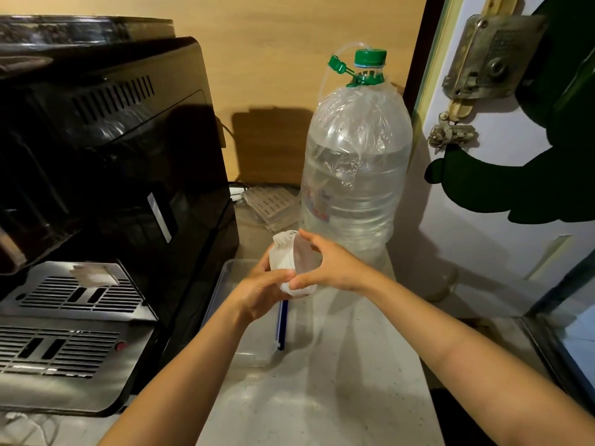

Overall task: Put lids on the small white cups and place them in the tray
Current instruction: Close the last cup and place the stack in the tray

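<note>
A small white ribbed cup [283, 257] is held tilted on its side above the counter, between both hands. My left hand [262, 292] grips it from below and the left. My right hand [328, 263] presses a clear plastic lid [304, 263] against the cup's open mouth, thumb under and fingers over the rim. Directly beneath the hands lies a clear plastic tray [240, 317] with a blue edge strip [282, 323]; my left forearm hides much of it.
A black coffee machine [106, 175] with a metal drip grate [77, 291] fills the left. A large clear water bottle [355, 175] with a green cap stands just behind the hands. A white door [502, 201] closes the right side. Pale speckled counter [322, 397] lies in front.
</note>
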A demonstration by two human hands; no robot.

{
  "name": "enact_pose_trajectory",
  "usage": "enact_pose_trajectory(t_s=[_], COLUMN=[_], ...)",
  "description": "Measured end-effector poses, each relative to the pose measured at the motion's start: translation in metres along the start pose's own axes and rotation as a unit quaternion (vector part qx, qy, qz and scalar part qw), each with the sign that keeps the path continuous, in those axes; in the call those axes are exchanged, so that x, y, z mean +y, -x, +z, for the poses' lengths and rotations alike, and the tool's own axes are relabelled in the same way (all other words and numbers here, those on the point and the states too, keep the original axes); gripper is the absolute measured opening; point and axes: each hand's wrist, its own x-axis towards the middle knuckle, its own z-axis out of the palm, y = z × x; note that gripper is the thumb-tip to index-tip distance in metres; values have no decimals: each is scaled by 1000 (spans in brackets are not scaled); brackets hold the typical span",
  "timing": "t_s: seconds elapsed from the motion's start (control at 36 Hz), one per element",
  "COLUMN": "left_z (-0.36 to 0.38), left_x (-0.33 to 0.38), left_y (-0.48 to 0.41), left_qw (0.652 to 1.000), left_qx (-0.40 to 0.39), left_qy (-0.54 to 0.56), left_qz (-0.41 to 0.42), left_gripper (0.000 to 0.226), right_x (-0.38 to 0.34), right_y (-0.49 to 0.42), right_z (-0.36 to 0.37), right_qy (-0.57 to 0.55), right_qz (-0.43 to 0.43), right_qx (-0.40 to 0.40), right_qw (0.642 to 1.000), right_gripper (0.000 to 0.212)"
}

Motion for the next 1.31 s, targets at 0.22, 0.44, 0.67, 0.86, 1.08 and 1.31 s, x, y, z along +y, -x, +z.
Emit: enact_pose_trajectory(t_s=[0.22,0.44,0.67,0.86,1.08,1.31], left_z=[-12,-24,-32,-47,-63,-76], left_x=[12,25,36,29,-8,-34], left_y=[8,16,19,13,4,5], left_qw=[998,984,949,812,706,676], left_qx=[36,122,186,250,248,230], left_qy=[-58,-120,-235,-527,-658,-692], left_qz=[14,41,99,30,-86,-109], left_gripper=[76,96,95,104,109,102], right_x=[-7,-19,-35,-29,-6,17], right_y=[-17,-38,-63,-91,-104,-117], right_z=[4,11,12,27,46,65], right_qy=[39,53,-105,-132,-12,63], right_qz=[-20,-35,-28,21,51,73], right_qx=[-22,-69,-136,-109,-119,-154], right_qw=[999,996,985,985,991,983], right_gripper=[111,112,59,49,29,33])
